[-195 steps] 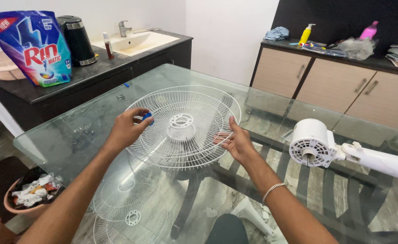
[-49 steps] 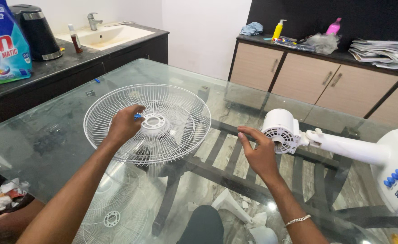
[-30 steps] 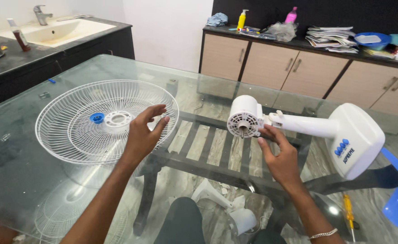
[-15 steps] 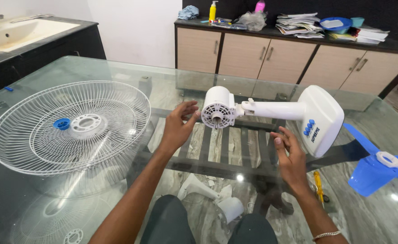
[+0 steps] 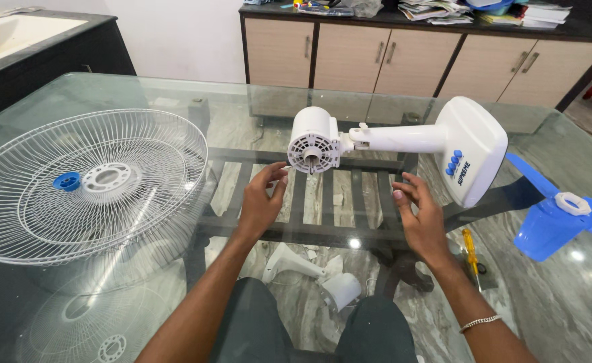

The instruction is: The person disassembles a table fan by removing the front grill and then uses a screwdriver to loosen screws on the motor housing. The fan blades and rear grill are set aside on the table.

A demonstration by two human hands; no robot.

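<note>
White fan body [image 5: 403,144] lies on its side on the glass table [image 5: 175,91], round motor head [image 5: 314,141] facing the camera, neck running right to the flat base [image 5: 474,148]. Left hand [image 5: 261,202] just below the motor head, fingers loose and spread, holding nothing. Right hand [image 5: 420,215] below the neck, also open, touching nothing. Nothing lies between the hands and the fan. One white wire guard [image 5: 87,181] rests well left, with one small blue nut [image 5: 66,181] on it near the hub. One blue blade [image 5: 561,215] lies at the right edge. One screwdriver [image 5: 470,252] sits near the right wrist. Cabinets [image 5: 403,57] stand behind.
</note>
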